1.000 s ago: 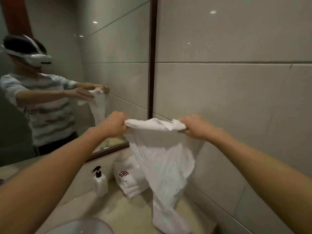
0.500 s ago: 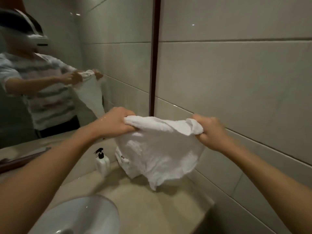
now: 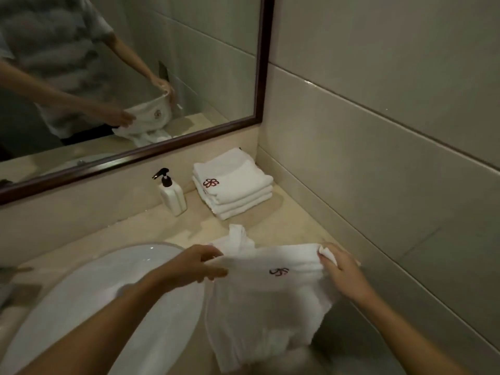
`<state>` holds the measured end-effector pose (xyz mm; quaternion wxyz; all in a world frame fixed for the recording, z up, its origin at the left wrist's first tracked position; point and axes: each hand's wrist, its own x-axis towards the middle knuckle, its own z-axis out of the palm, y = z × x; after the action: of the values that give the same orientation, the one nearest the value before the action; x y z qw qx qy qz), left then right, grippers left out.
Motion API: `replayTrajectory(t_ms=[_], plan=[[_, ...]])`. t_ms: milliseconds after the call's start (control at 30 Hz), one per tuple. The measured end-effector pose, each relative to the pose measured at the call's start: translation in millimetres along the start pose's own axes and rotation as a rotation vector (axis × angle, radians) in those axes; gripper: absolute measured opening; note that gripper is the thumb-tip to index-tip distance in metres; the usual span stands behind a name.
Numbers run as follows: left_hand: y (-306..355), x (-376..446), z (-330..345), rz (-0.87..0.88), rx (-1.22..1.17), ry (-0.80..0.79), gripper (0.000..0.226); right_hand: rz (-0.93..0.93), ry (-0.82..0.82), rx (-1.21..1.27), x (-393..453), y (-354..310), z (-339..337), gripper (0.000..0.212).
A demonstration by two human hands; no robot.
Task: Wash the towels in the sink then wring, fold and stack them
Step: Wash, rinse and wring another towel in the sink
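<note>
Lowered now from chest height against the tiled wall to just above the beige stone counter (image 3: 284,223), beside the white round basin (image 3: 113,307). White cloth towel with red embroidered logo (image 3: 270,290) stretched flat, far edge pinched by left hand (image 3: 194,263) and right hand (image 3: 343,272), thumbs and fingertips closed on fabric. Probably wringing over, folding starting. Bound next for the stack of folded white towels (image 3: 232,185) near the white pump bottle (image 3: 173,196).

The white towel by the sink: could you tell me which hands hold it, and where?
Both: left hand and right hand pinch the white towel at its top edge.
</note>
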<state>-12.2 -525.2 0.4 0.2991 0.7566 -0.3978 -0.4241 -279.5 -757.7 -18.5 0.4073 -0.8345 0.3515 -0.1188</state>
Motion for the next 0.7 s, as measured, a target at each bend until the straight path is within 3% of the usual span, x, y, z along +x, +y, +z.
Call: replayTrajectory(t_ms=[67, 167, 233, 333, 367, 467, 533, 600, 700], plan=[[-4.7, 6.8, 19.5, 0.014, -0.192, 0.04, 0.013, -0.043, 0.025, 0.097, 4.6, 3.9, 13.8, 0.036], [-6.2, 23.9, 50.5, 0.026, -0.325, 0.144, 0.009, -0.038, -0.096, 0.247, 19.3, -5.4, 41.9, 0.035], [-6.4, 36.2, 65.0, -0.009, -0.443, 0.226, 0.009, -0.019, -0.225, 0.203, 29.1, -15.5, 62.1, 0.043], [-13.1, 49.8, 76.7, -0.097, -0.654, 0.381, 0.014, -0.019, -0.464, 0.046, 41.5, -25.4, 93.5, 0.075], [-16.9, 53.3, 78.8, -0.144, -0.721, 0.378, 0.019, -0.013, -0.51, 0.014, 44.5, -28.9, 102.3, 0.077], [-28.5, 58.9, 83.1, -0.186, -0.83, 0.314, 0.034, -0.081, -0.451, -0.071, 51.3, -34.8, 119.9, 0.028], [-41.4, 63.5, 75.0, -0.228, -0.737, 0.55, 0.03, -0.105, -0.427, -0.132, 54.2, -35.5, 123.1, 0.023], [-62.2, 72.6, 59.7, -0.322, -0.422, 0.808, 0.015, -0.088, -0.439, -0.121, 57.3, -35.2, 122.6, 0.023], [-87.8, 93.0, 43.0, -0.373, -0.037, 0.728, 0.022, -0.101, -0.502, 0.003, 65.5, -40.6, 116.0, 0.016]])
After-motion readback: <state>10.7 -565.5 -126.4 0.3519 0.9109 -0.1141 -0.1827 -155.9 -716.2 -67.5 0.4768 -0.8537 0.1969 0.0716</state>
